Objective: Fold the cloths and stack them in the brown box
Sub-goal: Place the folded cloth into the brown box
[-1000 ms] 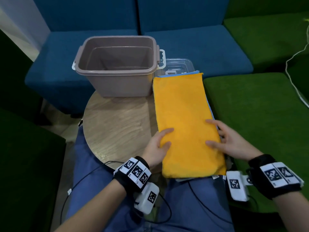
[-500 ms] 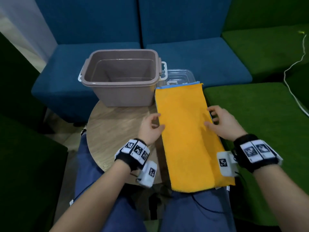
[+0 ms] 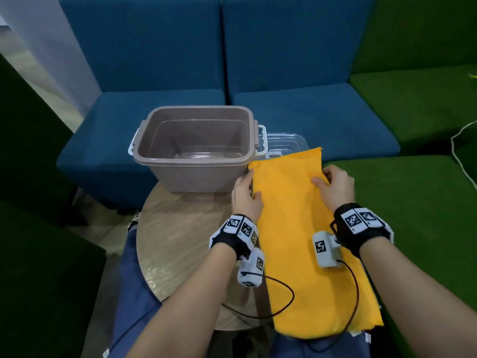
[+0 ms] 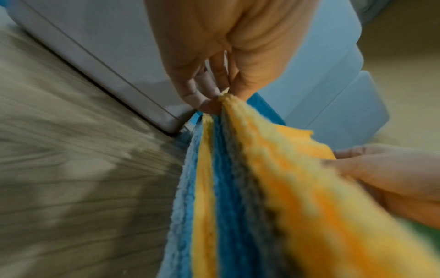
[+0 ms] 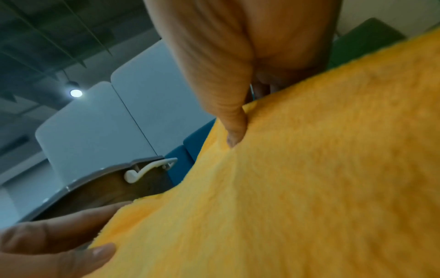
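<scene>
An orange cloth (image 3: 304, 241) lies lengthwise on top of a pile of blue and orange cloths (image 4: 223, 197), across the round wooden table (image 3: 180, 241) and my lap. My left hand (image 3: 245, 195) pinches the orange cloth's left edge near its far end, thumb on top. My right hand (image 3: 335, 184) pinches the right edge opposite, thumb (image 5: 232, 122) pressed into the fabric. The far end is lifted off the pile. The empty brown box (image 3: 196, 148) stands just left of the cloth's far end, close to my left hand.
A clear plastic lid (image 3: 284, 142) lies behind the cloth, beside the box's white handle (image 3: 262, 138). Blue sofa seats (image 3: 309, 115) are behind the table, green cushions (image 3: 413, 202) to the right. Cables from the wrist cameras trail over the cloth's near half.
Both hands have slid from the near end of the orange cloth up its edges to the far end, and now pinch and lift it. The view has tilted down.
</scene>
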Available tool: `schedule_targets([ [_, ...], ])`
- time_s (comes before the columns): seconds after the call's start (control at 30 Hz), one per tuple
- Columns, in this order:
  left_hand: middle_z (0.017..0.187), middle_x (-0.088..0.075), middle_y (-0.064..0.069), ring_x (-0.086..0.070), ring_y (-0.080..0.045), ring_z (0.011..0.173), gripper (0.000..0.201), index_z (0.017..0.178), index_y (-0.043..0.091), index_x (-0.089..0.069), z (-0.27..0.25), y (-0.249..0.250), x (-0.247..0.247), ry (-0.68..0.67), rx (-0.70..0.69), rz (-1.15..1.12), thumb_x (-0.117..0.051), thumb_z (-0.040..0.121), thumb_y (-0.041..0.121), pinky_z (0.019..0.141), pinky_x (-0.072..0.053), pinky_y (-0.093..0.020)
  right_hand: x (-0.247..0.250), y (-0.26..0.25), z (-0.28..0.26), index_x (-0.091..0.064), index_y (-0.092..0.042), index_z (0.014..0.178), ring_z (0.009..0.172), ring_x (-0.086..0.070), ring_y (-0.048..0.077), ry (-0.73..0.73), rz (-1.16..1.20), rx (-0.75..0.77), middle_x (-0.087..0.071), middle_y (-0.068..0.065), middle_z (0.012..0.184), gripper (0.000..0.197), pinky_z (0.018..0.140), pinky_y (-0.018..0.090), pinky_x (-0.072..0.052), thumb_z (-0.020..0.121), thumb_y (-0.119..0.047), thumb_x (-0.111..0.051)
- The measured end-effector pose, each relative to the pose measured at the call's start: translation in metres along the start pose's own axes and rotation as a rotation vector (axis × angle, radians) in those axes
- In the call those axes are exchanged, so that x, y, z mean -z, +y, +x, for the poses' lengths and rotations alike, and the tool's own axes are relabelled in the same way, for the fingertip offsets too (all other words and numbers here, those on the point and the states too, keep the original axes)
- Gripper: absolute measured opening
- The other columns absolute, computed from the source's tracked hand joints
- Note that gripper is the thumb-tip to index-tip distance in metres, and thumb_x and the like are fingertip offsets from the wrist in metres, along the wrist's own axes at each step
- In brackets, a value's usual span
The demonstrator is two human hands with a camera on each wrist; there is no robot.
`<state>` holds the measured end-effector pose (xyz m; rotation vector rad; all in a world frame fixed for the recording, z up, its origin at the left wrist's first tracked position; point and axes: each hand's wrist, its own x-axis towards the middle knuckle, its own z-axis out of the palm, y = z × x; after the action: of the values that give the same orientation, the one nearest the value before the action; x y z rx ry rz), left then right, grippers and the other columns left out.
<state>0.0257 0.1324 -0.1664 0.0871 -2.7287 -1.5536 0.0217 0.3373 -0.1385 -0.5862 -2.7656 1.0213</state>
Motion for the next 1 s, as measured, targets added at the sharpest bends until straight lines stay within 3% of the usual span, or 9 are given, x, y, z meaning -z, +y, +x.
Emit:
schedule_targets([
  [0.1,0.129,-0.044,-0.006,-0.059,-0.021,0.091,0.046,0.133,0.015,-0.050,-0.006,-0.004,0.003,0.045,0.131,0.007,-0.062,0.089,0.011,0.094,-0.047,-0.032,-0.007,0.003,-0.002,-0.058,-0.003,0.121,0.110,-0.058,0.036,-0.064,-0.081,-0.062,-0.062,0.019,0.120,0.036,0.088,0.043,-0.049,0.093,-0.026,-0.063],
  [0.2,0.111,-0.048,-0.002,-0.058,-0.021,0.084,0.024,0.104,0.015,-0.057,-0.014,-0.003,0.033,0.300,-0.105,0.072,-0.065,0.081,0.011,0.080,-0.051,-0.042,-0.007,-0.010,-0.004,-0.051,-0.007,0.120,0.112,-0.051,0.038,0.028,-0.145,0.038,-0.053,0.018,0.122,0.037,0.090,0.047,-0.045,0.088,-0.017,-0.066],
  [0.3,0.117,-0.049,-0.008,-0.050,-0.028,0.104,0.039,0.107,0.015,-0.055,-0.006,0.002,0.084,0.495,-0.323,0.385,-0.065,0.070,0.015,0.089,-0.042,-0.041,-0.008,-0.037,-0.014,-0.047,-0.011,0.128,0.112,-0.046,0.039,0.127,-0.233,0.233,-0.046,0.018,0.125,0.048,0.091,0.048,-0.039,0.084,-0.016,-0.066],
  [0.4,0.135,-0.045,-0.004,-0.038,-0.026,0.128,0.063,0.130,0.018,-0.048,0.015,0.005,0.129,0.336,-0.288,0.680,-0.066,0.071,0.027,0.106,-0.027,-0.044,-0.018,-0.068,-0.028,-0.045,-0.015,0.133,0.115,-0.041,0.038,0.086,-0.208,0.303,-0.043,0.015,0.129,0.055,0.091,0.048,-0.037,0.082,-0.017,-0.066],
  [0.47,0.134,-0.051,-0.002,-0.035,-0.024,0.133,0.055,0.131,0.020,-0.051,0.027,0.004,0.144,0.160,-0.228,0.830,-0.062,0.079,0.034,0.113,-0.015,-0.047,-0.027,-0.084,-0.039,-0.043,-0.018,0.136,0.117,-0.039,0.038,0.001,-0.164,0.325,-0.042,0.013,0.131,0.058,0.090,0.048,-0.037,0.083,-0.016,-0.065],
  [0.53,0.122,-0.062,-0.002,-0.048,-0.025,0.121,0.035,0.121,0.020,-0.060,0.032,0.001,0.151,0.091,-0.223,0.901,-0.054,0.088,0.030,0.112,-0.017,-0.045,-0.036,-0.096,-0.049,-0.040,-0.024,0.139,0.116,-0.040,0.037,-0.071,-0.120,0.372,-0.041,0.011,0.131,0.061,0.088,0.048,-0.039,0.084,-0.015,-0.063],
  [0.77,0.112,-0.064,-0.005,-0.053,-0.029,0.109,0.024,0.114,0.019,-0.063,0.025,-0.005,0.149,0.125,-0.237,0.902,-0.050,0.093,0.018,0.099,-0.030,-0.041,-0.058,-0.116,-0.059,-0.034,-0.023,0.147,0.118,-0.051,0.027,-0.206,0.057,0.495,-0.034,0.008,0.143,0.072,0.086,0.031,-0.045,0.083,-0.002,-0.060],
  [0.9,0.110,-0.065,-0.006,-0.054,-0.029,0.108,0.023,0.112,0.018,-0.063,0.028,0.002,0.144,0.149,-0.220,0.892,-0.050,0.093,0.017,0.098,-0.032,-0.042,-0.061,-0.120,-0.057,-0.026,-0.023,0.152,0.136,-0.039,0.028,-0.248,0.017,0.451,-0.020,0.003,0.158,0.080,0.099,0.036,-0.044,0.083,0.000,-0.061],
  [1.0,0.112,-0.064,-0.005,-0.054,-0.029,0.109,0.025,0.112,0.018,-0.062,0.028,0.006,0.143,0.122,-0.212,0.843,-0.051,0.090,0.017,0.103,-0.030,-0.044,-0.055,-0.119,-0.060,-0.019,-0.021,0.153,0.127,-0.047,0.030,-0.264,0.017,0.436,-0.024,0.006,0.154,0.085,0.098,0.041,-0.047,0.084,-0.002,-0.063],
])
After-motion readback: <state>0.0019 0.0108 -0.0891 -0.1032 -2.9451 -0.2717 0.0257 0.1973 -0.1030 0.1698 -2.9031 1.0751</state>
